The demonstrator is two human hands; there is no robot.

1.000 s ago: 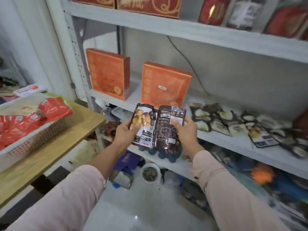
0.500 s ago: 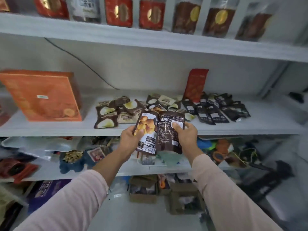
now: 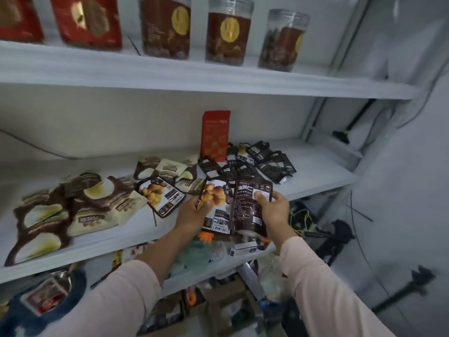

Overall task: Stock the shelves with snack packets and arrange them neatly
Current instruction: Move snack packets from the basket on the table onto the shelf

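Both arms in long pale-pink sleeves, plain soft fabric with light folds: left sleeve (image 3: 116, 300), right sleeve (image 3: 323, 288). Left cuff ends mid-forearm, right cuff at the wrist. The left hand (image 3: 192, 215) and right hand (image 3: 273, 212) are bare.

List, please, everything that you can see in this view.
Left packet: one, brown with yellow nuts, in left hand.
Right packet: one, dark brown, in right hand.
Loose packet: one, brown and yellow, flat on middle shelf.
Cream packets: heap, cream and brown, middle shelf, left.
Black packets: heap, black, behind the hands.
Pouch: one, red, upright at the shelf's back.
Jars: three, clear with brown contents, top shelf.
Red packs: two, red, top shelf, left.
Left hand: grips left packet.
Right hand: grips right packet.
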